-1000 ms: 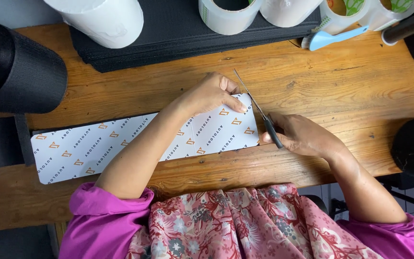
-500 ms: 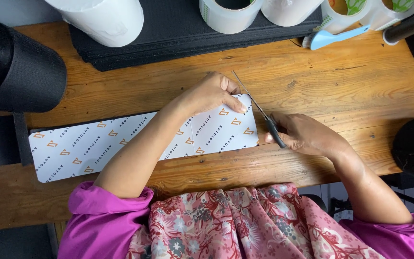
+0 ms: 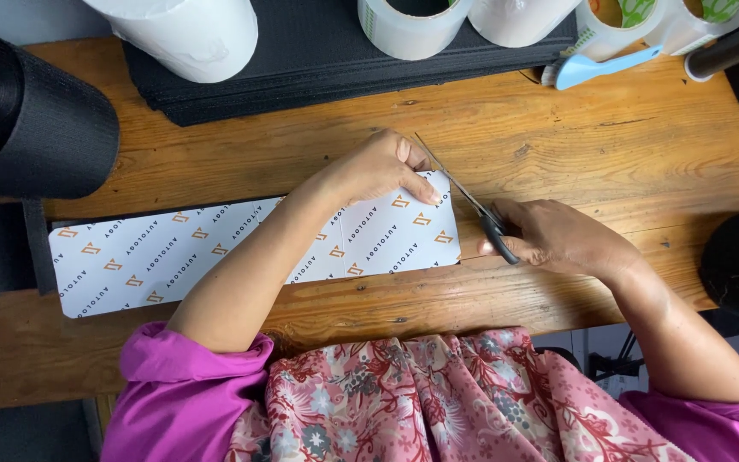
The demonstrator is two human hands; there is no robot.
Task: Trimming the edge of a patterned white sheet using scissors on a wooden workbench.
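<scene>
A long white strip of printed card [image 3: 173,252], patterned with small orange marks, lies flat along the front plank of a wooden workbench [image 3: 609,145], its right end under the person's hands. The left hand [image 3: 378,167] presses that end down, fingers curled over the top corner and holding it. The right hand [image 3: 558,239] is closed through the black handles of a pair of scissors [image 3: 464,197], whose blades look nearly shut and run slantwise along the strip's right edge. The step in hand appears to be trimming that end; the next move likely calls for a steady hold and blades kept on the line. Behind stand a black roll [image 3: 36,120], a white roll [image 3: 181,34], tape rolls [image 3: 408,26] and a stack of black sheets [image 3: 318,68].
</scene>
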